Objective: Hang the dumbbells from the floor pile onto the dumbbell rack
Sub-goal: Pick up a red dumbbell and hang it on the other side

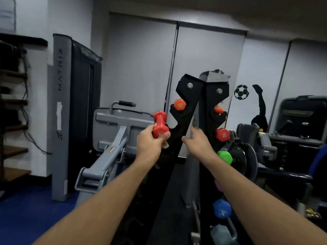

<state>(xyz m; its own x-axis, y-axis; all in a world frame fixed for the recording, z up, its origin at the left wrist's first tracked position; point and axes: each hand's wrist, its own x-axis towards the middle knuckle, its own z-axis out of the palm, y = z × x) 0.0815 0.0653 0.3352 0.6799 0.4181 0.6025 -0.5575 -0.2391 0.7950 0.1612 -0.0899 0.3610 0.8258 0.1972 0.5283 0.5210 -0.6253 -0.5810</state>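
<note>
My left hand [150, 144] grips a small red dumbbell [160, 123] by its lower end, held upright just left of the black dumbbell rack [194, 96]. My right hand [198, 142] rests against the rack's middle upright, fingers loosely bent and holding nothing. On the rack hang an orange dumbbell [179, 104] at upper left, another orange one [218, 109] at upper right, a red dumbbell marked 2 [222, 134], a green one [225, 157] and a blue one [222, 208] lower down. The floor pile is out of view.
A grey weight machine [113, 131] stands left of the rack, with a tall Matrix tower [61, 112] behind it. Weight plates [247, 160] and dark machines [292, 138] fill the right. Shelving [14, 103] lines the far left wall. Blue floor [26, 209] lies at lower left.
</note>
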